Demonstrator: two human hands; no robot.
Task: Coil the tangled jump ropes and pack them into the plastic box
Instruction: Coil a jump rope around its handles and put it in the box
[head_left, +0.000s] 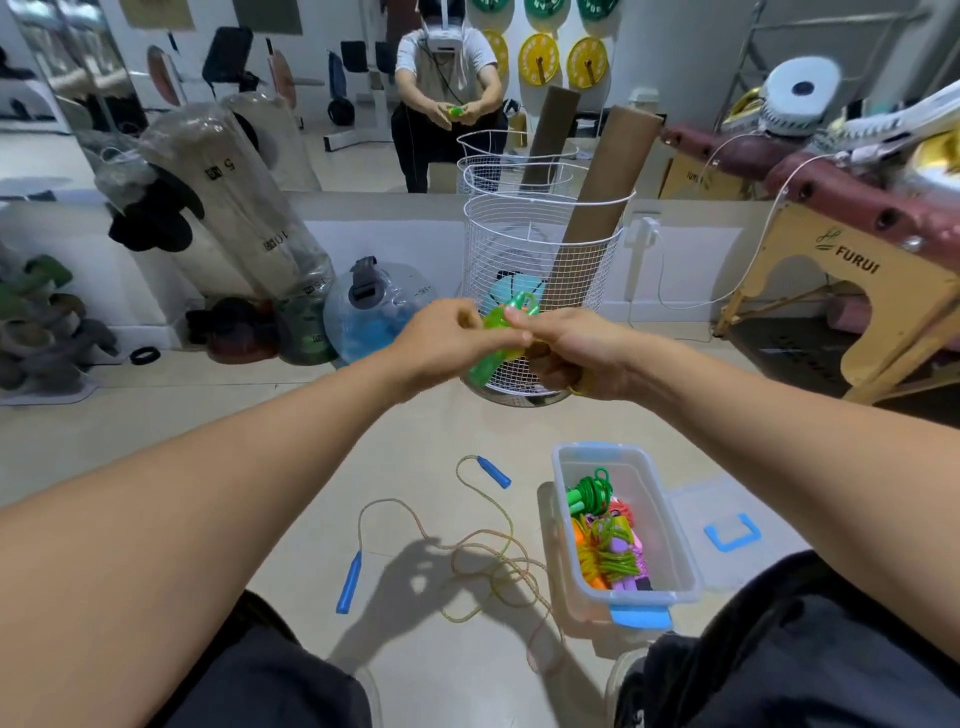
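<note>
two hands: both raised in front of the chest, meeting over one green jump rope (493, 338)
left hand (441, 345): fingers curled, pinching the upper part of the green bundle from the left
right hand (576, 353): fingers curled round the lower end of the same bundle, thumb pressed on its top; a thin yellowish loop shows under the knuckles
green jump rope: one translucent green handle shows, long axis tilted, upper end to the right and away, lower end to the left and toward the person; a small green loop sticks up at the top; blurred, so the number of coils cannot be told
loose ropes on the floor: one, a thin multicoloured cord (493, 566) lying tangled between the knees
blue handles: two; the near handle (349, 582) lies nearly lengthwise toward the person, tilted a little left; the far handle (493, 472) lies slanted, its cord end up-left
plastic box (670, 525): one, clear with blue latches, open, on the floor right of the loose cord, long axis running away from the person
box contents: several coiled ropes; a green coil (595, 491) at the far end, orange, yellow-green and pink or purple ones nearer; exact count cannot be told
lid (727, 535): one, clear with a blue handle, flat on the floor just right of the box
wire basket (540, 270): one white one behind the hands, holding one cardboard tube (602, 208) leaning right
mirror (363, 78): one on the far wall, showing the person seated with both hands together
</note>
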